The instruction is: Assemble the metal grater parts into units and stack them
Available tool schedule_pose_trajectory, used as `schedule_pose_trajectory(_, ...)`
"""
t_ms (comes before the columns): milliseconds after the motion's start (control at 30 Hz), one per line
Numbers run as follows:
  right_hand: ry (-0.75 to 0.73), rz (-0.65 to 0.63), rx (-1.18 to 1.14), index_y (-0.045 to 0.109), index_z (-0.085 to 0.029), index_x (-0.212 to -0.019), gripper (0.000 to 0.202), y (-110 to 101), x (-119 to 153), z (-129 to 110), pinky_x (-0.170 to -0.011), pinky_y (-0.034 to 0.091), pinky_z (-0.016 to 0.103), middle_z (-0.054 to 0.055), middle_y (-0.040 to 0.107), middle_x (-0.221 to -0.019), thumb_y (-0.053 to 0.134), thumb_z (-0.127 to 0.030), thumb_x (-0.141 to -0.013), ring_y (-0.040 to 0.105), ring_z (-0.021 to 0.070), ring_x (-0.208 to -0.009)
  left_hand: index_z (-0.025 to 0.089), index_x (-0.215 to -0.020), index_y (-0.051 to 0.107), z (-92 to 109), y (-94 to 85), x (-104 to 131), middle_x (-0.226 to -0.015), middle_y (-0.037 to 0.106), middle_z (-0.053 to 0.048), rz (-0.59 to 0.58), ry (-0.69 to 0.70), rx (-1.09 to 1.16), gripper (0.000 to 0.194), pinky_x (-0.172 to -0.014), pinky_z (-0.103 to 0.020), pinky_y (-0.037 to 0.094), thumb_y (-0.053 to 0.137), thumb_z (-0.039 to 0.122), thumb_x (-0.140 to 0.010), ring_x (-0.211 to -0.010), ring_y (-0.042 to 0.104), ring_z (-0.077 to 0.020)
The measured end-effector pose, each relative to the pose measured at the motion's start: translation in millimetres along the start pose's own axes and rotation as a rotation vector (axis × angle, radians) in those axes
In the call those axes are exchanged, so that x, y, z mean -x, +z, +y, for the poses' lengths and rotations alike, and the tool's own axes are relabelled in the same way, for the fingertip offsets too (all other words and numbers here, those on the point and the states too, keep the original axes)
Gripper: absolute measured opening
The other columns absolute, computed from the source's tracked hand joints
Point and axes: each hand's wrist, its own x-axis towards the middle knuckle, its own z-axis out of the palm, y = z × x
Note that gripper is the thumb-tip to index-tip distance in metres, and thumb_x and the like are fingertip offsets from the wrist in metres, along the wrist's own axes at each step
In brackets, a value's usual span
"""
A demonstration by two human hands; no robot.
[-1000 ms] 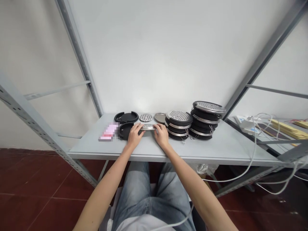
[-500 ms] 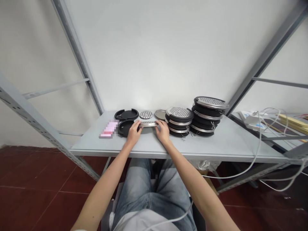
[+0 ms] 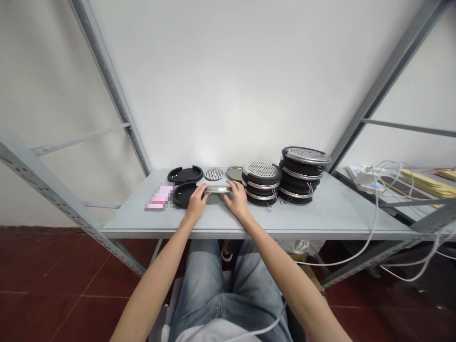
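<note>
A round, thin metal disc (image 3: 218, 189) is held almost edge-on, just above the table. My left hand (image 3: 197, 200) grips its left edge, and my right hand (image 3: 236, 197) grips its right edge with the fingers bent over the rim. Beside my left hand lies a black round holder (image 3: 182, 195), with another black holder (image 3: 185, 174) behind it. A perforated metal disc (image 3: 214, 174) and a plain metal ring or disc (image 3: 235, 173) lie beyond my hands. Close to my right hand stands a stack of black and silver round pieces (image 3: 261, 183).
A taller stack (image 3: 304, 173) stands further right. On the left is a pink, blurred-out item (image 3: 160, 197) on the grey table (image 3: 135, 216). White cables (image 3: 374, 228) hang at the right, near yellow pieces (image 3: 427, 184). Metal posts (image 3: 107, 80) frame the table.
The metal disc has tilted so that less of its top face shows. Fingers of my right hand have shifted along its edge. The whole view has moved slightly.
</note>
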Motion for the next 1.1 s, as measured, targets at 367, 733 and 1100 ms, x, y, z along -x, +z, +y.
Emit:
schedule_pose_trajectory(367,0.038,-0.064,0.000,0.067,-0.021,-0.108,0.028,-3,1,4,-0.092,0.045,0.042,0.008,0.068,-0.111,0.054,-0.014,-0.085,0.057,0.0283,-0.104,0.018,-0.131,0.055,3,3.4,-1,-0.139,0.055,-0.014,-0.052,0.098,-0.092,0.042,-0.111,-0.044,0.041,0.061,0.022,-0.090,-0.131,0.050,-0.0271)
schedule_pose_trajectory(733,0.099,-0.018,-0.089,0.063,-0.015,-0.118,0.040,3,1,13,-0.100,0.045,0.043,0.013,0.066,-0.119,0.056,-0.014,-0.078,0.057,0.0275,-0.112,0.018,-0.124,0.063,-4,5.6,4,-0.132,0.062,-0.011,-0.112,0.028,0.053,0.035,-0.109,-0.040,0.045,0.057,0.013,-0.090,-0.123,0.058,-0.0229)
schedule_pose_trajectory(1100,0.153,-0.021,0.026,0.069,-0.019,-0.108,0.032,2,1,6,-0.095,0.047,0.042,0.008,0.069,-0.112,0.058,-0.014,-0.078,0.057,0.0280,-0.107,0.020,-0.128,0.060,-1,4.1,2,-0.131,0.062,-0.011,-0.094,0.088,-0.060,0.039,-0.108,-0.045,0.045,0.059,0.015,-0.089,-0.123,0.058,-0.0244)
